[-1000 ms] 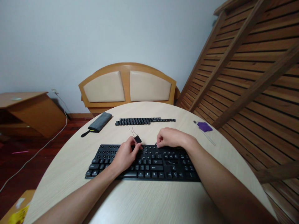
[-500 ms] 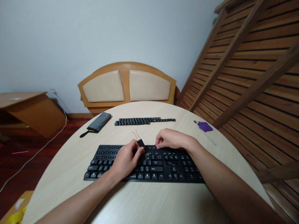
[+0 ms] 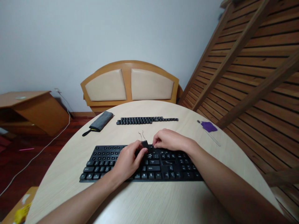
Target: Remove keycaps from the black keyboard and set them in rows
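Note:
A black keyboard (image 3: 161, 177) lies on the table, its upper left rows bare of keycaps. My left hand (image 3: 129, 158) rests over the middle of the keyboard and grips a black keycap puller (image 3: 145, 144) between thumb and fingers. Thin wire prongs stick out of both ends of the puller. Just right of the puller is my right hand (image 3: 168, 139), fingers curled at the keyboard's back edge. Whatever its fingertips pinch is hidden. Beyond both hands, loose black keycaps (image 3: 137, 120) stand in rows.
A grey pouch (image 3: 102, 120) lies at the table's left. On the right are a purple cloth (image 3: 209, 126) and a thin brush (image 3: 210, 135). A wooden headboard (image 3: 128, 67) stands behind the round table (image 3: 149, 202), with slatted wood (image 3: 252, 77) at right.
The keyboard has slid slightly left on the table. My left hand and the puller have shifted right, closer to my right hand, whose fingers stay curled.

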Available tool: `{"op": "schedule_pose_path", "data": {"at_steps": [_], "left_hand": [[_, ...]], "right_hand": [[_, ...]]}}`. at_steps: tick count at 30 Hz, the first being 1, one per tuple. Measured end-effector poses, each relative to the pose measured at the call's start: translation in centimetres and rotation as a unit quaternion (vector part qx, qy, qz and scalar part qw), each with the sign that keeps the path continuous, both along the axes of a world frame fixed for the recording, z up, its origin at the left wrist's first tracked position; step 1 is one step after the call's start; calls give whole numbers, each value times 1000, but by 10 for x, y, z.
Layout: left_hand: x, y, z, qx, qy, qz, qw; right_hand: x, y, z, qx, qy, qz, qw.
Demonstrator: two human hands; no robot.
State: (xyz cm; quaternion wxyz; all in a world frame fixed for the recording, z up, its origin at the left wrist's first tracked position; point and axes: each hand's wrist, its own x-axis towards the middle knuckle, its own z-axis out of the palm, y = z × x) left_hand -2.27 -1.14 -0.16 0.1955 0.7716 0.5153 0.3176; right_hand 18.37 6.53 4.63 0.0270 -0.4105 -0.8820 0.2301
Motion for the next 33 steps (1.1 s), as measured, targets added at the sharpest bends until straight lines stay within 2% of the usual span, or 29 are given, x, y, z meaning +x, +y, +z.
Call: {"op": "schedule_pose_path", "data": {"at_steps": [8,15,20,26,33], "left_hand": [[-2,5,-2,-36,-26,-14,999],[-1,5,-1,-31,-32,-39,998],[0,4,0,-25,-31,-43,998],[1,3,1,-17,-4,-73,997],[0,1,3,-9,-8,-79,997]], "right_hand": [[-3,-7,5,41,-38,4,998],[-5,-17,16,61,-46,20,997],[-8,-23,14,23,-26,73,997],[-9,-23,11,15,-39,75,996],[-11,-24,11,-2,-39,83,996]]}}
